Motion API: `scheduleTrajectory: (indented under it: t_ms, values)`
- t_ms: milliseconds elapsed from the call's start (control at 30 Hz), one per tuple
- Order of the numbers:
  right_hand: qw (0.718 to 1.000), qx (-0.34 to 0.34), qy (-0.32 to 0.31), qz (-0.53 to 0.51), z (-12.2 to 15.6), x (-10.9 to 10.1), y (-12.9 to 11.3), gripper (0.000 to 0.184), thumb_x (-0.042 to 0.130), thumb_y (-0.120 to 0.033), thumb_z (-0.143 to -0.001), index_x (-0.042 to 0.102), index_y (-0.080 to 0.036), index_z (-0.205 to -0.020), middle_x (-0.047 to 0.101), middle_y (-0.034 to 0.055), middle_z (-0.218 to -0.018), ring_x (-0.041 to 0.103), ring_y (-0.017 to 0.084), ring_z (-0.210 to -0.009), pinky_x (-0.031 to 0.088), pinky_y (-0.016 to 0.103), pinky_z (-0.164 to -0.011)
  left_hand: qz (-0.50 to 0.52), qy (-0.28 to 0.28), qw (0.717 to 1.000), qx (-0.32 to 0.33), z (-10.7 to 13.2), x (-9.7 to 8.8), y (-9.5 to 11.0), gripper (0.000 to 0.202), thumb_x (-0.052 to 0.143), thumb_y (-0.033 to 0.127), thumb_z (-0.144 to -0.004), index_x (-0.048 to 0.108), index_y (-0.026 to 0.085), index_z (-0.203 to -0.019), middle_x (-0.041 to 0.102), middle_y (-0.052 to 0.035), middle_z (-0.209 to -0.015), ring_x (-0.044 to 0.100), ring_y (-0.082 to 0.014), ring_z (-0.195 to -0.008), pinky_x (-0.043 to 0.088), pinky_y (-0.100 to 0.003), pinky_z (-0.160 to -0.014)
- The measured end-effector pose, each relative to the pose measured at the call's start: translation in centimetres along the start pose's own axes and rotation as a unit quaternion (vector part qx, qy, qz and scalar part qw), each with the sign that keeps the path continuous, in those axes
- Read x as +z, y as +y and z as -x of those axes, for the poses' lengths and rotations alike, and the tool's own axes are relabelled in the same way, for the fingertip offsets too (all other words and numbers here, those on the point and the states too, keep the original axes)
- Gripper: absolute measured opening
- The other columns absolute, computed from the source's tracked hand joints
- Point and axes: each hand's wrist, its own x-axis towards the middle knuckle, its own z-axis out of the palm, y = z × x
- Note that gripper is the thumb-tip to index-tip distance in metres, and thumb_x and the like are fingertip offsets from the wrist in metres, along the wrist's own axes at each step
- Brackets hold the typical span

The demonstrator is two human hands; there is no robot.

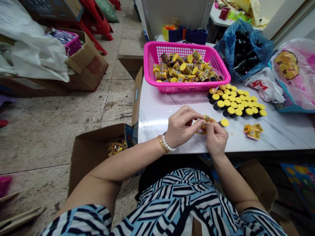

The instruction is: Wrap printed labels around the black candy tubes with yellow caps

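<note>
My left hand [182,126], with a pearl bracelet at its wrist, pinches a small yellow printed wrapper [202,130] between thumb and forefinger. On its other side my right hand [217,138] is closed on the same wrapper, thumb against the fingers. The fingers hide much of it. Just behind my right hand stands a small black jar with a yellow cap [223,123]. Several similar yellow-capped jars [237,101] are grouped upright farther back. Flat yellow printed wrappers [254,131] lie in a small pile to the right.
A pink basket [187,87] of yellow-wrapped jars [183,68] stands at the back of the marble-patterned table [154,126]. At right are a blue bag [220,54] of black items and other plastic bags. An open cardboard box [92,144] sits on the floor at left.
</note>
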Motion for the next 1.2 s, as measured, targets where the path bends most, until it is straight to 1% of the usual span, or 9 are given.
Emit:
scheduleTrajectory:
  t_ms: [300,367,533,600,667,767,867,1000,1200]
  values:
    - [0.992,-0.084,-0.028,0.088,-0.3,0.5,0.2,0.042,0.061,-0.044,-0.102,0.059,-0.022,-0.066,0.055,-0.0007,-0.070,0.052,0.015,-0.068,0.045,0.031,-0.069,0.058,-0.032,0.993,-0.099,0.2,0.3,-0.5,0.020,0.089,0.036,-0.079,0.082,0.018,-0.085,0.072,-0.0054,-0.081,0.055,-0.0093,-0.062,0.045,-0.023,-0.056]
    - [0.986,-0.106,-0.044,0.122,-0.3,0.4,-0.1,0.043,0.060,-0.042,-0.103,0.058,-0.022,-0.065,0.054,-0.0006,-0.068,0.051,0.015,-0.066,0.045,0.031,-0.067,0.082,-0.040,0.982,-0.168,-0.1,0.1,-0.3,0.020,0.089,0.036,-0.078,0.082,0.017,-0.083,0.074,-0.0060,-0.080,0.058,-0.0105,-0.063,0.046,-0.023,-0.056]
    - [0.935,-0.193,0.018,0.296,-1.4,-3.0,-0.4,0.024,0.072,-0.045,-0.094,0.077,-0.023,-0.102,0.071,0.0114,-0.105,0.064,0.025,-0.099,0.051,0.041,-0.094,0.215,-0.116,0.869,-0.430,-1.3,-0.5,-1.1,0.025,0.084,0.039,-0.082,0.076,0.015,-0.085,0.069,-0.0016,-0.068,0.049,-0.0058,-0.042,0.032,-0.020,-0.040]
    - [0.895,-0.185,0.053,0.403,-2.4,-5.2,0.3,0.038,0.076,-0.047,-0.089,0.076,-0.021,-0.117,0.068,0.0169,-0.123,0.062,0.032,-0.112,0.048,0.050,-0.104,0.255,-0.133,0.824,-0.488,-1.7,-0.7,-1.6,0.025,0.086,0.036,-0.079,0.076,0.014,-0.087,0.068,-0.0014,-0.069,0.048,-0.0044,-0.041,0.025,-0.018,-0.038]
    - [0.884,-0.145,0.033,0.444,-3.4,-7.1,1.2,0.037,0.072,-0.044,-0.090,0.076,-0.019,-0.118,0.070,0.0173,-0.120,0.063,0.033,-0.110,0.049,0.052,-0.104,0.289,-0.148,0.789,-0.522,-1.9,-0.8,-2.0,0.027,0.089,0.033,-0.076,0.077,0.013,-0.089,0.068,-0.0022,-0.071,0.047,-0.0031,-0.041,0.021,-0.017,-0.037]
    - [0.946,-0.061,0.016,0.319,-3.9,-8.2,2.1,0.030,0.070,-0.038,-0.091,0.076,-0.020,-0.113,0.076,0.0121,-0.107,0.069,0.027,-0.096,0.056,0.048,-0.098,0.333,-0.148,0.747,-0.557,-2.1,-0.7,-2.3,0.026,0.091,0.028,-0.072,0.076,0.010,-0.083,0.065,-0.0017,-0.067,0.043,-0.0014,-0.042,0.019,-0.015,-0.037]
    - [0.999,0.042,-0.006,0.014,-3.3,-7.4,1.4,0.039,0.081,-0.041,-0.084,0.074,-0.024,-0.118,0.078,0.0081,-0.113,0.074,0.023,-0.096,0.062,0.045,-0.095,0.369,-0.123,0.715,-0.580,-2.4,-0.5,-2.5,0.022,0.090,0.021,-0.072,0.072,0.010,-0.077,0.061,0.0001,-0.064,0.036,0.0003,-0.041,0.015,-0.014,-0.036]
    - [0.966,0.120,-0.061,-0.220,-2.4,-5.0,0.1,0.044,0.092,-0.044,-0.072,0.078,-0.024,-0.109,0.080,0.0064,-0.112,0.076,0.024,-0.102,0.063,0.046,-0.099,0.401,-0.103,0.690,-0.594,-2.5,-0.3,-2.8,0.017,0.086,0.014,-0.074,0.071,0.009,-0.082,0.062,0.0001,-0.069,0.033,0.0016,-0.041,0.011,-0.012,-0.035]
    - [0.974,0.124,-0.046,-0.187,-1.8,-3.1,0.7,0.038,0.092,-0.037,-0.075,0.080,-0.025,-0.110,0.081,0.0038,-0.106,0.075,0.019,-0.096,0.064,0.037,-0.094,0.429,-0.101,0.678,-0.588,-2.6,-0.3,-2.9,0.020,0.087,0.016,-0.076,0.071,0.008,-0.085,0.060,0.0022,-0.069,0.033,0.0023,-0.041,0.012,-0.011,-0.035]
